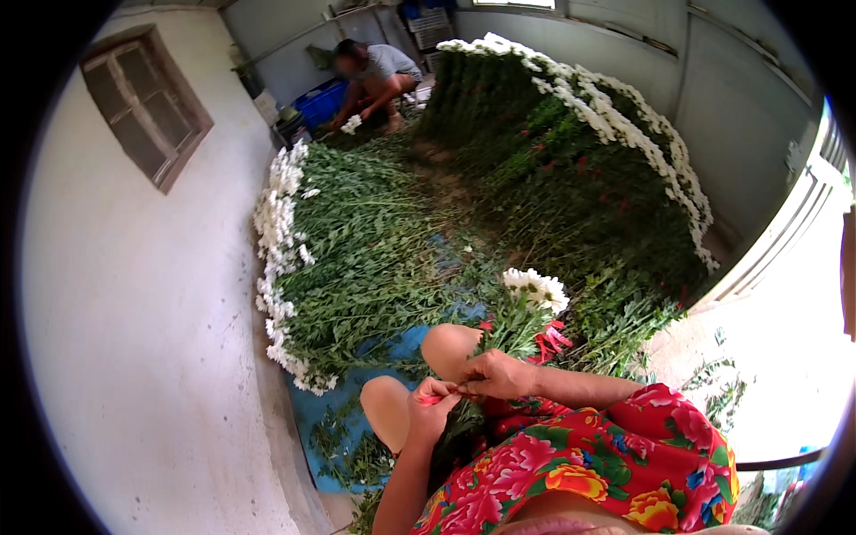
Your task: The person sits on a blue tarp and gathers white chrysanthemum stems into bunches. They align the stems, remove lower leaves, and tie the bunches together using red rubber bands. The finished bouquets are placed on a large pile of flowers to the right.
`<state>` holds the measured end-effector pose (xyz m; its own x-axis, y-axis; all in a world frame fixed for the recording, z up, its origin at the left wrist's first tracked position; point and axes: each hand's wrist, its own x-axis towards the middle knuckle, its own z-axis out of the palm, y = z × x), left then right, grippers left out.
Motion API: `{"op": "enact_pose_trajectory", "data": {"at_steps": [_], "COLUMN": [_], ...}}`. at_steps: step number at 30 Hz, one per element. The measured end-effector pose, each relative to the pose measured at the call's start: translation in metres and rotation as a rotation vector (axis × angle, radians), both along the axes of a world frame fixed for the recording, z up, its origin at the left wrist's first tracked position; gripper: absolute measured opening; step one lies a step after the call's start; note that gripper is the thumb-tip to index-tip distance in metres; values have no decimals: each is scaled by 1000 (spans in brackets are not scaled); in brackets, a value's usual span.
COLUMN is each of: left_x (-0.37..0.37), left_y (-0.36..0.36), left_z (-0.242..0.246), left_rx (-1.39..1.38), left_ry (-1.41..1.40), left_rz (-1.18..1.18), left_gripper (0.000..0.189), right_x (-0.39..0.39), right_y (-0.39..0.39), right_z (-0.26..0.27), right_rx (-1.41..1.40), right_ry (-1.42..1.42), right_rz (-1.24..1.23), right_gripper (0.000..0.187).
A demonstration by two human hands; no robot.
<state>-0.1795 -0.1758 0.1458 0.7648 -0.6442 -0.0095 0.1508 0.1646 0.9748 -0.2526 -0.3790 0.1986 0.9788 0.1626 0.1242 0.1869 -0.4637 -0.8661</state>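
My left hand (431, 401) and my right hand (491, 374) meet over my lap, fingertips pinched together on a thin strip or tie whose full length is hidden by the fingers. A bit of pink-red strip (432, 400) shows at my left hand. Against my knees, under my right hand, lies a bunch of white chrysanthemums (537, 291), blooms pointing away from me and leafy stems running beneath my hands. Red ribbon strips (551, 340) lie beside the bunch, to the right of its stems.
Cut white chrysanthemums (361, 247) lie along the left wall on a blue sheet (321, 428). More flowers (555, 154) are stacked at the right. A co-worker (381, 73) squats at the back by a blue crate (321, 101), holding white flowers (351, 125).
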Motion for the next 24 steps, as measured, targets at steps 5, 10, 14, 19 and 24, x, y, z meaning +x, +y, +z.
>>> {"op": "enact_pose_trajectory", "data": {"at_steps": [5,10,14,19,24], "left_x": [-3,-7,-9,-2,23], "left_y": [-14,-19,-12,-8,17], "left_z": [37,31,26,28,-2], "left_rx": [341,386,309,266,281], "left_ry": [-1172,-1325,-1139,-826,-392], "left_rz": [69,155,181,60,-39], "left_gripper": [20,22,21,17,7], "right_x": [9,26,19,13,-6], "right_y": [-8,-7,-7,-16,-14], "right_z": [-16,-40,-29,-29,-16], "right_rx": [70,-38,263,352,-74], "right_ry": [43,-84,198,202,-123], "right_rz": [-8,17,19,83,47], "right_gripper": [16,15,16,14,9]}}
